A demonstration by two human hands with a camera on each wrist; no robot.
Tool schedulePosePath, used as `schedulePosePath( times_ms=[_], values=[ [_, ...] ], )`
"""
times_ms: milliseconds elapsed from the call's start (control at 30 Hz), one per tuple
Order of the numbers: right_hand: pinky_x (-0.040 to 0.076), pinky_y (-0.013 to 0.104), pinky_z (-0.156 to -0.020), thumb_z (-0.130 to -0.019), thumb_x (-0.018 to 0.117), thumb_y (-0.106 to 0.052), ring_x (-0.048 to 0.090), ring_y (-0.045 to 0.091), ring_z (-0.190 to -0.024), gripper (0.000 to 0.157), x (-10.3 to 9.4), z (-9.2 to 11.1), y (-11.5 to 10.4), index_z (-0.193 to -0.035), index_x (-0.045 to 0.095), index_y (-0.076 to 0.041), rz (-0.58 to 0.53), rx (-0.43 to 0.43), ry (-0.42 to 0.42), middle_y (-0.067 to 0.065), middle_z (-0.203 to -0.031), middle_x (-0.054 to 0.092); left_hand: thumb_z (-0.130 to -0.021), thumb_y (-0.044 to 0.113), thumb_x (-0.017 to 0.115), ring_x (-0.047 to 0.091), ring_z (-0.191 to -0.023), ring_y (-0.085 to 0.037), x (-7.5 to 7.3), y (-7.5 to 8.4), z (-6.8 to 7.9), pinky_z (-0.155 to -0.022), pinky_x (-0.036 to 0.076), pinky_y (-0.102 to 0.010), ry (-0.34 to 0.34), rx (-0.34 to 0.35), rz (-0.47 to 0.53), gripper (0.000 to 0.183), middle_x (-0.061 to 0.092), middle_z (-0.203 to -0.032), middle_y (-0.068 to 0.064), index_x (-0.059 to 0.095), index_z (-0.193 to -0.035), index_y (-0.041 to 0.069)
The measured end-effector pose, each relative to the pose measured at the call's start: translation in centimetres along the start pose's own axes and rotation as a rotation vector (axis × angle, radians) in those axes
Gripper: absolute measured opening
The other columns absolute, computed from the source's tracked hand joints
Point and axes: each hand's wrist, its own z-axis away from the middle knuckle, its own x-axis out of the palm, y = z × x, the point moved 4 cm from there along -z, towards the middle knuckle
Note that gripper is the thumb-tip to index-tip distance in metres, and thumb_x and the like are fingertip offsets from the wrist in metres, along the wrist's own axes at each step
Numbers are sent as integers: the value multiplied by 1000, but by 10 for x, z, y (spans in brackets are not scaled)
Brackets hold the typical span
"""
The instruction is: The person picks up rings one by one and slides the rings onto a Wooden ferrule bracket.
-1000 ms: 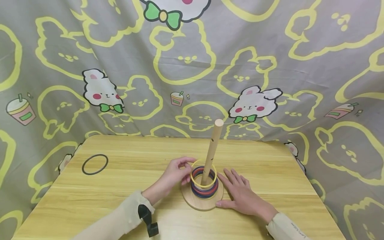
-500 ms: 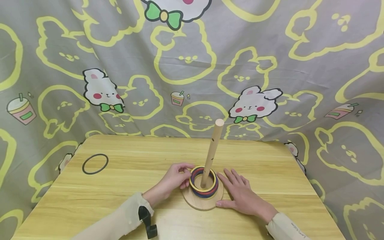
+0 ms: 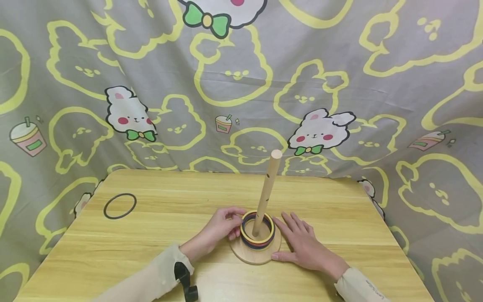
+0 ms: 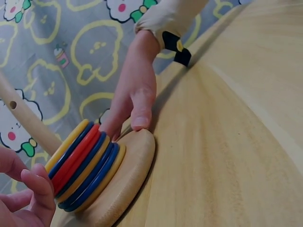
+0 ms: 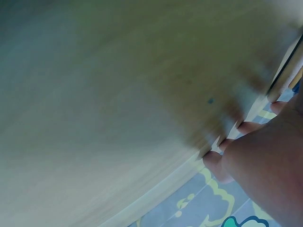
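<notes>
A wooden peg (image 3: 267, 191) rises at a slight tilt from a round wooden base (image 3: 250, 256). Around its foot lies a stack of blue, red and yellow rings (image 4: 83, 165), with a yellow ring (image 3: 272, 233) uppermost. My left hand (image 3: 222, 224) is at the stack's left side, its loosely bent fingers beside the rings in the left wrist view, not plainly gripping one. With fingers spread, my right hand (image 3: 302, 245) rests at the base's right side, thumb on the base's edge. The right wrist view shows that hand only in part.
On the left of the wooden table (image 3: 162, 188) lies a single dark ring (image 3: 120, 206). A grey patterned curtain (image 3: 241, 96) hangs behind the table and at both sides. A black strap (image 3: 185, 279) dangles from the left sleeve.
The yellow ring, held tilted above the stack by my left hand, has come down onto it and shifted slightly right. The rings sit more evenly. My right hand has stayed put.
</notes>
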Motion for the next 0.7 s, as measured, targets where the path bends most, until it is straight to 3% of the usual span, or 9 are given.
schedulePosePath(
  times_ms=[133,367,700],
  values=[
    [23,83,-114,-98,68,-72,18,57,-158,102,0,1,-1,-172,33,-11,2,1,-3,29,-173,25,-102,3,62,55,-59,-11,-5,-3,4,-52,44,-20,15,8,18,38,62,-73,-7,66,-138,-8],
    [23,83,-114,-97,68,-72,18,56,-159,102,0,1,-1,-172,33,-11,6,0,0,28,-173,26,-99,4,63,57,-62,-16,-24,-11,15,-51,44,-22,104,22,11,37,62,-73,-8,67,-134,-7],
    [23,83,-114,-98,68,-71,17,56,-159,102,0,0,0,-173,31,-11,-3,-2,-4,28,-174,24,-102,2,66,64,-69,-20,-75,-17,34,-51,48,-23,258,1,41,34,69,-97,-17,66,-133,-8]
  ],
)
